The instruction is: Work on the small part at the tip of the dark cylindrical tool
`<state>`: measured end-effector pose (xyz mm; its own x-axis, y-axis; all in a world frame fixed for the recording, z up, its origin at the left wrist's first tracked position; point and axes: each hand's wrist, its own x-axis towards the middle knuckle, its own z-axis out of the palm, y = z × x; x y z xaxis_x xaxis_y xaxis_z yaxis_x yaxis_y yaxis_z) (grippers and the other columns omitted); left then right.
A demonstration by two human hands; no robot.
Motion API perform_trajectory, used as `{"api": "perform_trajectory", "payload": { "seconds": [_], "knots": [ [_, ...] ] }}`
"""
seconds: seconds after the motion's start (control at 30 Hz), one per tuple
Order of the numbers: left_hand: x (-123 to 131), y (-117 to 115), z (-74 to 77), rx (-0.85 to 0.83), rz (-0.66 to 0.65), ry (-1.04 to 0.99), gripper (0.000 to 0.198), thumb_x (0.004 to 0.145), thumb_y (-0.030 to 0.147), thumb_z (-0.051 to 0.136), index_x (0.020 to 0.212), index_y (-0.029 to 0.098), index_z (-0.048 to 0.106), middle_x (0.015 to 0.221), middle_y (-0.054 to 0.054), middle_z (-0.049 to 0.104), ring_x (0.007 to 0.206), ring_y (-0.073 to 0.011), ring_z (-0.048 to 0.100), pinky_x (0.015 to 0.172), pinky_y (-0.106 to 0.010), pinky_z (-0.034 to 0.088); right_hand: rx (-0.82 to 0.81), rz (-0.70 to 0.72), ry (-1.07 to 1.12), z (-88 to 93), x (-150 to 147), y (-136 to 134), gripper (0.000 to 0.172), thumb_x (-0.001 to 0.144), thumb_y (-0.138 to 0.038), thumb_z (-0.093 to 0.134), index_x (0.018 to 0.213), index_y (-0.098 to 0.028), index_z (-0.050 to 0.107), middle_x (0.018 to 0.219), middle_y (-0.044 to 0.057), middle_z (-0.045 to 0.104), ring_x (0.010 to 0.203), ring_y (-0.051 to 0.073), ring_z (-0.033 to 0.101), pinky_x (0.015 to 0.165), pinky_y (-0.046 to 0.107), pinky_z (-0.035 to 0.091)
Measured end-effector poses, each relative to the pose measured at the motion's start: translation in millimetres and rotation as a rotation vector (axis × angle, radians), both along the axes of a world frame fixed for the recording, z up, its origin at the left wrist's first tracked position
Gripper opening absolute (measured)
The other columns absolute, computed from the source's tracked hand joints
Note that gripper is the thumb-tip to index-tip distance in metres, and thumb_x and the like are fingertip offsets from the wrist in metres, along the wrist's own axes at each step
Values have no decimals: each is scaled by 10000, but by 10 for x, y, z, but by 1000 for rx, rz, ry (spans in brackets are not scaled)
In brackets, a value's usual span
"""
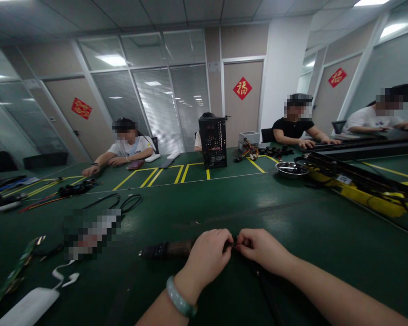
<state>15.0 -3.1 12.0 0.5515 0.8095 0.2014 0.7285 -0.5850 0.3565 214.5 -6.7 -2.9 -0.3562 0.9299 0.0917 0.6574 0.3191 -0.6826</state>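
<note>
An electric screwdriver (pixel 178 249), dark with a brownish grip, lies across the table with its tip to the left. My left hand (pixel 209 253) wraps over its right end, fingers closed; a bracelet circles that wrist. Close against it, my right hand (pixel 260 249) pinches a small dark end between thumb and fingers, at the screwdriver's tail. From beneath my right hand a black cable (pixel 267 294) runs down toward the bottom edge. The exact joint between the fingertips is hidden.
A white power bank (pixel 30 308), a circuit board (pixel 12 276) and looped cables lie left. Across the table stand a black computer case (pixel 212 142) and a metal bowl (pixel 291 169). A yellow-and-black rack (pixel 363 197) lies right. Several people sit opposite.
</note>
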Motion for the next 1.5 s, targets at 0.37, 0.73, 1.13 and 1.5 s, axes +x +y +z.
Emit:
{"api": "perform_trajectory", "payload": {
  "seconds": [0.37, 0.73, 1.13, 1.5],
  "knots": [
    [-3, -20, 22, -3, 42, -38, 118, 824, 199, 592, 931, 230, 551, 996, 7, 615, 923, -189, 572, 828, -327, 436, -6, 6, -2, -15, 10, 9, 78, 853, -254, 593, 835, -204, 650, 709, -28, 644, 622, 116, 573, 546, 200, 353],
    [-15, 2, -24, 19, -4, -59, 167, 806, 148, 559, 945, 240, 558, 997, 12, 623, 934, -189, 569, 864, -333, 423, -8, -5, 2, -41, 5, 15, 90, 851, -266, 594, 809, -206, 647, 691, -33, 634, 618, 114, 565, 544, 196, 352],
    [-20, 17, -34, 9, 8, -63, 118, 824, 187, 593, 920, 240, 552, 961, 24, 619, 904, -179, 569, 834, -317, 421, -30, -12, 54, -9, 1, 1, 100, 854, -256, 580, 795, -196, 635, 678, -34, 625, 602, 110, 554, 540, 192, 361],
    [-13, 11, -32, 13, 20, -62, 82, 831, 213, 600, 897, 230, 554, 926, 18, 615, 873, -182, 570, 797, -315, 431, -5, -12, 52, -39, 5, 18, 68, 829, -209, 571, 788, -190, 621, 658, -37, 610, 596, 108, 549, 538, 188, 356]
  ]
}}
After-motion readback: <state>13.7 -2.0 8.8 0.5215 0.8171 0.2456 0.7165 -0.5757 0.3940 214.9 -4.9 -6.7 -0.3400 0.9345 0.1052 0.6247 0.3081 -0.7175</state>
